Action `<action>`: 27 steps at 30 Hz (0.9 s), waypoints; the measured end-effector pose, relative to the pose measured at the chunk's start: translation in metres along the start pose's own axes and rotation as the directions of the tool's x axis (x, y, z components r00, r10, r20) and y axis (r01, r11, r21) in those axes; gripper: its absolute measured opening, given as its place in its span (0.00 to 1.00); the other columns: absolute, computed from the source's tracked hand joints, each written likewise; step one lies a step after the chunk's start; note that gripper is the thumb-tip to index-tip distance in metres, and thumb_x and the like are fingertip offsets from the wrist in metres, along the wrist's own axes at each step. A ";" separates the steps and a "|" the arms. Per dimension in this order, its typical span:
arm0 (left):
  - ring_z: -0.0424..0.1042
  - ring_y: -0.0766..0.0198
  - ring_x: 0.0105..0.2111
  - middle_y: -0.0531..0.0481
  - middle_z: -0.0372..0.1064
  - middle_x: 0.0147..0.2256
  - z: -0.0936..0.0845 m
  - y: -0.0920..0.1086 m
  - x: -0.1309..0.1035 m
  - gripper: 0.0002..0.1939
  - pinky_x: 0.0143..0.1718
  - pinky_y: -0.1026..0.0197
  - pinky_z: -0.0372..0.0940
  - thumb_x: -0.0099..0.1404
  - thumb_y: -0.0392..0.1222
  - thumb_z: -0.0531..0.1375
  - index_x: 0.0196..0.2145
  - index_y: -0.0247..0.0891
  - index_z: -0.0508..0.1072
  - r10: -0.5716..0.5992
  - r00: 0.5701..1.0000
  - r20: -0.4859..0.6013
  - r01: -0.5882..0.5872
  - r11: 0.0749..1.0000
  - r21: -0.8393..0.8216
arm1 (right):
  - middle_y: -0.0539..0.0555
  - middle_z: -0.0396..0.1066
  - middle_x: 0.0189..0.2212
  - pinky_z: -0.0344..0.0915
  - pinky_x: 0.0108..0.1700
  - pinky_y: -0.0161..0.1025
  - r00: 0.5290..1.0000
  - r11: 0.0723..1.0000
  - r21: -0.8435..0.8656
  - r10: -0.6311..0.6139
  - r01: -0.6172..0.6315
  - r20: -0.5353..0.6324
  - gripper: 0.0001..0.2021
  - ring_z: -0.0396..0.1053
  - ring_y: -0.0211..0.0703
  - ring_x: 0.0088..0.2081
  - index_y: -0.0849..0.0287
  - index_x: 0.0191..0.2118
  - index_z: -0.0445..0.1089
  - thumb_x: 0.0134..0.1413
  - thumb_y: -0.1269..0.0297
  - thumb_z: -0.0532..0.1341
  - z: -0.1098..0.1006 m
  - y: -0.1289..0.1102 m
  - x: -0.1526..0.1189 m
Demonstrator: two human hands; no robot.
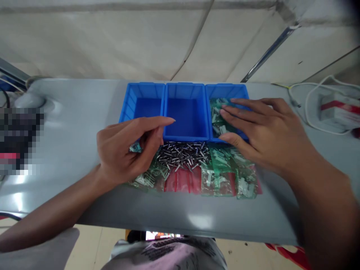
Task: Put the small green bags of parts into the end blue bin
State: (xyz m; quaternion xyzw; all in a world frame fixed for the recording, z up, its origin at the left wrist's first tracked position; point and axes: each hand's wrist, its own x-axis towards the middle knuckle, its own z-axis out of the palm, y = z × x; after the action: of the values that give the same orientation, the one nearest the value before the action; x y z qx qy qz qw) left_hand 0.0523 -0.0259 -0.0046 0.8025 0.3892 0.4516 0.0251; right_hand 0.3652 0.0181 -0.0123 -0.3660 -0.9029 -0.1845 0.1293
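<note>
My right hand (261, 127) is open, fingers spread over the right blue bin (227, 90). Its fingertips rest at the green plastic packets of small pale parts (218, 120) inside that bin. My left hand (129, 146) is closed with the index finger reaching forward and the thumb tucked beneath it, in front of the left bin (146, 90) and middle bin (184, 120). Whether anything is between its fingers is hidden. In front of the middle bin lies a pile of small metal pins (184, 153). Green packets (219, 180) lie to its right, others (149, 178) by my left hand.
Red plastic (182, 182) lies under the metal pile on the grey table (70, 108). A white cable (308, 108) and a red-and-white box (341, 108) sit at the right. A wall (107, 45) stands behind the bins. The table's front edge is near my lap.
</note>
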 end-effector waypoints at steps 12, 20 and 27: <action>0.63 0.74 0.20 0.59 0.77 0.29 -0.001 -0.008 -0.002 0.16 0.26 0.65 0.62 0.71 0.32 0.63 0.53 0.46 0.79 0.106 0.994 -0.037 -0.100 0.986 0.135 | 0.66 0.73 0.61 0.66 0.66 0.67 0.995 0.993 0.116 0.004 0.008 -0.104 0.26 0.68 0.68 0.66 0.62 0.63 0.70 0.72 0.48 0.55 0.001 -0.009 0.003; 0.72 0.66 0.29 0.53 0.77 0.32 0.001 -0.016 0.001 0.14 0.33 0.60 0.67 0.71 0.31 0.61 0.52 0.39 0.78 0.169 0.986 0.003 -0.169 0.982 0.086 | 0.64 0.66 0.68 0.71 0.66 0.56 0.907 0.835 0.357 -0.363 0.419 -0.214 0.28 0.67 0.59 0.68 0.54 0.68 0.66 0.67 0.53 0.64 -0.014 -0.093 0.014; 0.73 0.63 0.35 0.50 0.78 0.34 0.003 -0.023 0.004 0.12 0.41 0.57 0.69 0.69 0.30 0.62 0.49 0.37 0.79 0.238 0.970 0.040 -0.241 0.965 0.108 | 0.61 0.71 0.64 0.70 0.67 0.53 0.908 0.853 0.317 -0.372 0.416 -0.190 0.23 0.73 0.54 0.62 0.57 0.65 0.70 0.66 0.67 0.64 -0.004 -0.111 0.007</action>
State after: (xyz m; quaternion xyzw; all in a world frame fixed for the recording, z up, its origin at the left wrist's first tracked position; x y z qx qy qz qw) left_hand 0.0418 -0.0069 -0.0125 0.8498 0.3137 0.4179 -0.0693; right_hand 0.2816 -0.0532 -0.0321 -0.1322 -0.9672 -0.0655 0.2067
